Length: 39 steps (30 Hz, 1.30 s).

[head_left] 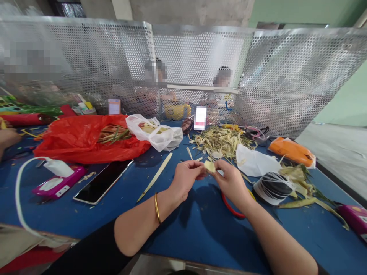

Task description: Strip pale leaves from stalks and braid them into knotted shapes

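Strips [114, 134] in red bag [67, 135]

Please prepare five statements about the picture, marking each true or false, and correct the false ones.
1. The left hand and right hand both touch the pale piece. True.
2. The bracelet is on the right arm. False: the bracelet is on the left arm.
3. The spool is nearer the right hand than the left hand. True.
4. The black phone stands upright. False: the black phone lies flat.
5. The red bag is left of the white bag. True.
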Motion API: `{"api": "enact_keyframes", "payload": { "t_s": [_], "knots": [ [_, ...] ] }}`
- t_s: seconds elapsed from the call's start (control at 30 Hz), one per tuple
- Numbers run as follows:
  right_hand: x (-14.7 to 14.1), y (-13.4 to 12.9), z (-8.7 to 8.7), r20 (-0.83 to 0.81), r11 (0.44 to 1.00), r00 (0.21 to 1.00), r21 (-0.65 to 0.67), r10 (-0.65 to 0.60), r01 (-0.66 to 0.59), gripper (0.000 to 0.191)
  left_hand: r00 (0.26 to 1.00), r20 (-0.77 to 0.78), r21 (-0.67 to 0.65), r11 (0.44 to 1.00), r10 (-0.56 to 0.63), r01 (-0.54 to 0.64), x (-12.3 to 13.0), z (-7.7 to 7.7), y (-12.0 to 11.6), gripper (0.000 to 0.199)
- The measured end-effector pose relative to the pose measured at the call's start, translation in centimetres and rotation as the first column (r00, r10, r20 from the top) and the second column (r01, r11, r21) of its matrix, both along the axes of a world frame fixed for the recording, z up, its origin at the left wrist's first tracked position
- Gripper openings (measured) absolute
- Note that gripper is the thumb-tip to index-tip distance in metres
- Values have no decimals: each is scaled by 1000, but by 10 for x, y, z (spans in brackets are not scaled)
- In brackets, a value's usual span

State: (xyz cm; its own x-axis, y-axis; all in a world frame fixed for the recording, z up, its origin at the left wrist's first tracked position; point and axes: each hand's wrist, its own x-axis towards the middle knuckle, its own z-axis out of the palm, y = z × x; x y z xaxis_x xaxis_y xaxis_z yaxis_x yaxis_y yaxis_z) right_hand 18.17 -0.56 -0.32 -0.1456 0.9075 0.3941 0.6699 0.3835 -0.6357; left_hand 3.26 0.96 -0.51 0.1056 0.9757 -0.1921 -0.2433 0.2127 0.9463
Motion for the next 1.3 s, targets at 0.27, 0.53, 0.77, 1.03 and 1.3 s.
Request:
{"api": "enact_keyframes", "payload": {
  "t_s": [0.27,0.53,0.77,1.03,1.3],
  "knots": [
    [-1,3,-5,-294,992,955,-128,-41,4,11,1000,-17,29,999,-21,21,0,0,0,19],
    [-1,3,-7,-384,985,923,-166,-30,-38,18,990,51,-84,987,-130,134,-3,-2,1,27],
    [-3,5,-3,-519,970,854,-187,35,-153,18,984,143,-260,955,-107,141,-6,1,5,20],
    [-2,4,-3,-464,976,884,-158,63,-153,9,994,9,-45,993,-113,113,-5,2,2,24],
    [-3,0,1,-217,985,960,41,174,-169,7,985,149,-143,984,-87,108,-7,-1,5,13]
  ]
}}
